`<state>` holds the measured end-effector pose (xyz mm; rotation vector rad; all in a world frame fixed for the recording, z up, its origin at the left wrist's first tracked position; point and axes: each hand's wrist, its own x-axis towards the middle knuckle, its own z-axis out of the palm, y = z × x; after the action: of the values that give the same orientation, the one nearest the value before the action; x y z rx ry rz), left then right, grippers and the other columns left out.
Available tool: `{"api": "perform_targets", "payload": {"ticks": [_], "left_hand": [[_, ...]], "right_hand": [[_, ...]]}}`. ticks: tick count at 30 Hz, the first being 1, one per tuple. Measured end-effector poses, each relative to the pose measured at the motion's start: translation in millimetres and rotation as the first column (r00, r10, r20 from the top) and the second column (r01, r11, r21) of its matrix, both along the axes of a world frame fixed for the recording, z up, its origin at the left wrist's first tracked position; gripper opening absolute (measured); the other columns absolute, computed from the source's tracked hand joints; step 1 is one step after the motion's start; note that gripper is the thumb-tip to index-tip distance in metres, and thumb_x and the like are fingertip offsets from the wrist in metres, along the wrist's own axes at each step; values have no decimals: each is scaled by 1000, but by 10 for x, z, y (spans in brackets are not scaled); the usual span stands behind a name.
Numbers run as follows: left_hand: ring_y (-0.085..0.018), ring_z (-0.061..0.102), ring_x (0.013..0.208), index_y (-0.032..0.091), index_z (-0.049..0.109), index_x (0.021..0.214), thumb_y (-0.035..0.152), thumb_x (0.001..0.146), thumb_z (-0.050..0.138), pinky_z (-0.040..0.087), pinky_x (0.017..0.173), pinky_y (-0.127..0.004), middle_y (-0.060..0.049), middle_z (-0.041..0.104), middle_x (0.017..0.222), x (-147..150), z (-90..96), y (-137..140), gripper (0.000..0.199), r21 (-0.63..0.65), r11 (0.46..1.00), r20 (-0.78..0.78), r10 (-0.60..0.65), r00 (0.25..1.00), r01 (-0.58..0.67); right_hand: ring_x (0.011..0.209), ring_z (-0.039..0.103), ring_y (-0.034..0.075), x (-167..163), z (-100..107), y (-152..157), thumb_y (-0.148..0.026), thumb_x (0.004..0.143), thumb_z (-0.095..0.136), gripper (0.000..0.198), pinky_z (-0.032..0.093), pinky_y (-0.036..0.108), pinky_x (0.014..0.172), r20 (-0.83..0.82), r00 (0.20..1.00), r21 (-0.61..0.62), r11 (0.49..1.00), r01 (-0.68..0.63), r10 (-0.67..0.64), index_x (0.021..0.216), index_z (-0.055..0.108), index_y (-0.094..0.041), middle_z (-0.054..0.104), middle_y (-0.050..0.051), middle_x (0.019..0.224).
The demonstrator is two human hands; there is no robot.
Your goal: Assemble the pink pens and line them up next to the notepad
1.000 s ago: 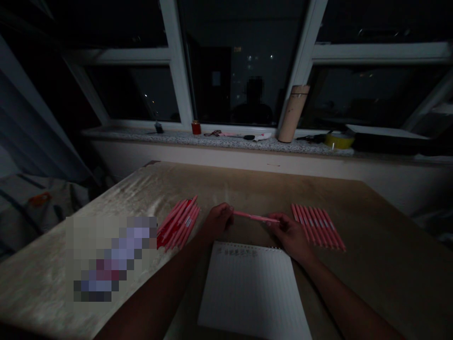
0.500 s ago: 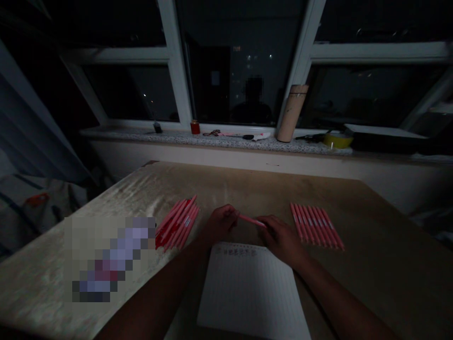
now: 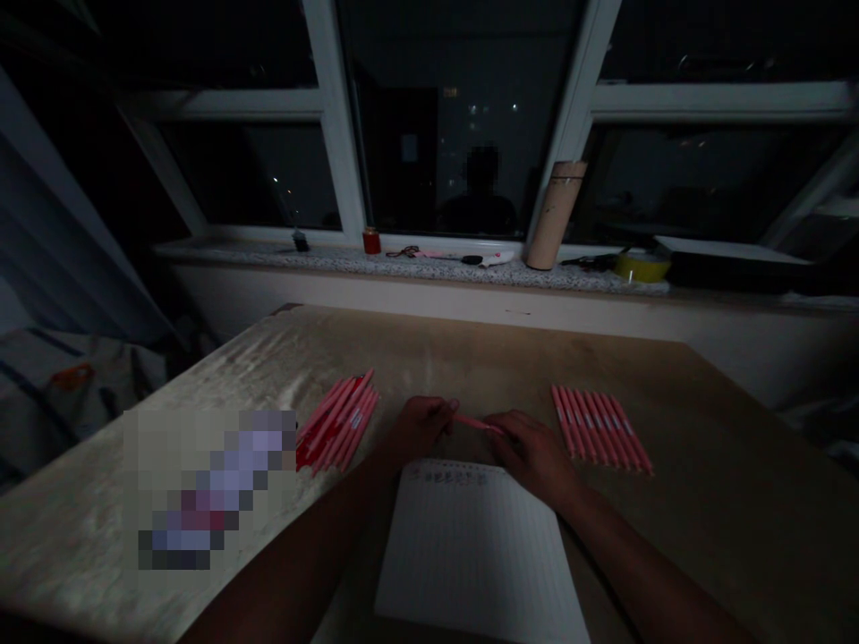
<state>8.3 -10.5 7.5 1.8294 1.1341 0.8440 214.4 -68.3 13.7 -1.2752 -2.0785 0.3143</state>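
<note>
One pink pen (image 3: 473, 421) is held level between my hands, just beyond the notepad. The fingers of my left hand (image 3: 424, 425) are closed on its left end. At the other end my right hand (image 3: 530, 445) grips it, covering the tip. Below them lies a lined notepad (image 3: 480, 555) with a row of handwriting near its top edge. To the left, a loose pile of pink pens (image 3: 345, 420) rests partly on something red. On the right, several pink pens (image 3: 597, 427) lie side by side in a neat row.
A blurred-out pale object (image 3: 228, 483) lies on the left of the table (image 3: 470, 344). Along the windowsill (image 3: 322, 261) stand a red jar (image 3: 371, 241), a tall tan cylinder (image 3: 557, 215) and a yellow tape roll (image 3: 642, 266). A curtain (image 3: 67, 215) hangs at far left.
The pen is still in both hands and now sits more level, with its printed label turned out of sight. My hands have shifted only slightly; both groups of pens stay put.
</note>
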Motion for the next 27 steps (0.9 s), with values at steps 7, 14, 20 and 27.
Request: {"api": "perform_targets", "payload": {"ticks": [7, 14, 20, 27], "left_hand": [[-8, 39, 40, 13, 53, 52, 56, 82, 38, 27, 41, -20, 2, 42, 42, 3, 13, -6, 54, -5, 1000, -8, 9, 1000, -9], [-8, 40, 43, 13, 55, 56, 55, 82, 40, 27, 41, -19, 2, 44, 45, -12, -41, 32, 52, -36, 999, 36, -3, 999, 4], [-7, 42, 45, 13, 52, 66, 48, 77, 52, 31, 44, -18, 2, 49, 53, -21, -7, 24, 36, -103, 989, 154, -93, 984, 110], [-7, 43, 48, 13, 52, 69, 42, 76, 55, 31, 45, -18, 3, 49, 54, -30, -12, 19, 29, -73, 991, 139, -102, 985, 113]], "right_hand": [[81, 58, 19, 4, -15, 15, -25, 85, 45, 17, 43, 31, 72, 42, 999, -6, 1000, 25, -25, 92, 60, -21, 64, 6, 86], [78, 57, 18, 9, -22, 9, -25, 84, 45, 17, 43, 29, 68, 11, 999, -9, 1000, 30, -30, 89, 60, -21, 63, 5, 84], [77, 57, 18, 9, -8, 4, -25, 85, 44, 16, 42, 29, 68, -13, 1000, -15, 1000, 27, -27, 88, 59, -21, 62, 5, 82], [78, 57, 18, 26, -20, 7, -25, 85, 43, 16, 42, 29, 70, -7, 999, -20, 999, 33, -33, 88, 59, -20, 62, 5, 84]]}}
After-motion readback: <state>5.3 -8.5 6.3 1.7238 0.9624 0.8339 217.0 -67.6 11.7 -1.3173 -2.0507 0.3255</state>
